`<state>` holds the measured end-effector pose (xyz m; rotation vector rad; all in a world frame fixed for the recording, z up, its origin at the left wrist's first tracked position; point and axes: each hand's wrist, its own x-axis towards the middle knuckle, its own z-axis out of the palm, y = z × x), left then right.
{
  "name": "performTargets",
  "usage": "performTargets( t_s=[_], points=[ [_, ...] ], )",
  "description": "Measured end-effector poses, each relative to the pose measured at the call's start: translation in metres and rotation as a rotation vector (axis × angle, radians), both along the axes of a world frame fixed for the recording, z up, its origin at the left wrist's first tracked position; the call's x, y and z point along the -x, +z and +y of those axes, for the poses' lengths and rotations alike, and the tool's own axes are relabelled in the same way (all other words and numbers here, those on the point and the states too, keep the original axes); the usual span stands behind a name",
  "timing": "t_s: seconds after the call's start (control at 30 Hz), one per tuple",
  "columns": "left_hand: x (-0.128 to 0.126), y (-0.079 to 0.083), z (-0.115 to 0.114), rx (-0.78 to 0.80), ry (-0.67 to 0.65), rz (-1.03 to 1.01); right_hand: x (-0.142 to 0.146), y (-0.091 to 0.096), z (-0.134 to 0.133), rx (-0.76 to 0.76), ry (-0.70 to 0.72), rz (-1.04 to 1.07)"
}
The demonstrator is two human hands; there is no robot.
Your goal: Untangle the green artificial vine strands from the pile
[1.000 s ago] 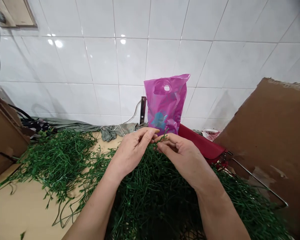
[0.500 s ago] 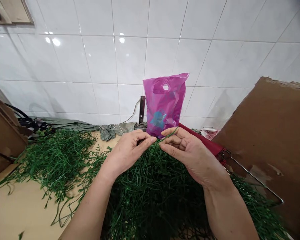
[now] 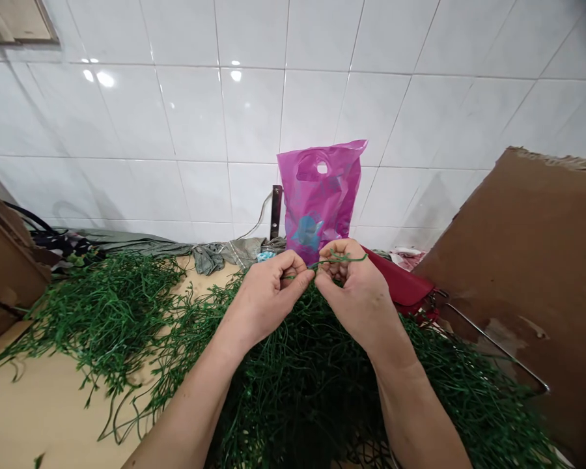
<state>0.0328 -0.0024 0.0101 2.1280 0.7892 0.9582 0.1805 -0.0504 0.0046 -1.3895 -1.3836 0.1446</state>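
A thin green plastic stem (image 3: 339, 259) runs between my two hands, held above a big heap of green stems (image 3: 303, 384). My left hand (image 3: 268, 296) is closed, thumb and fingers pinching one end of the stem. My right hand (image 3: 354, 293) is curled into a fist round the other end, and the stem's tip sticks out to the right over its knuckles. The two hands touch at the fingertips, just in front of a pink plastic bag (image 3: 320, 195).
A second spread of green stems (image 3: 107, 306) covers the light wooden table (image 3: 34, 410) at the left. A red pouch (image 3: 400, 280) lies behind my right hand. Brown cardboard (image 3: 532, 260) leans at the right, another piece (image 3: 4, 260) at the left. White tiled wall behind.
My right hand has closed from loose fingers into a fist on the stem and turned its back upward. Both hands have risen slightly toward the pink bag.
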Motion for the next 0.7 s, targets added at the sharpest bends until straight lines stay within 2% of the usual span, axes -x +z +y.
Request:
performTargets(
  t_s=[0.23, 0.33, 0.43, 0.57, 0.7],
  points=[
    [-0.015, -0.013, 0.000, -0.060, 0.035, -0.034, -0.002, -0.015, 0.013, -0.010, -0.067, 0.020],
    [-0.018, -0.014, -0.002, -0.054, 0.091, -0.035, -0.007, -0.012, 0.010, 0.000, -0.056, 0.037],
    [-0.018, -0.015, -0.001, 0.033, 0.122, -0.051, -0.014, -0.002, 0.001, 0.053, 0.040, 0.082],
    [-0.014, -0.013, 0.003, 0.254, 0.003, -0.147, -0.015, 0.008, -0.009, 0.118, 0.152, 0.153],
    [-0.012, -0.012, 0.006, 0.405, -0.145, -0.250, -0.009, 0.006, -0.004, 0.074, 0.041, 0.035]
  ],
)
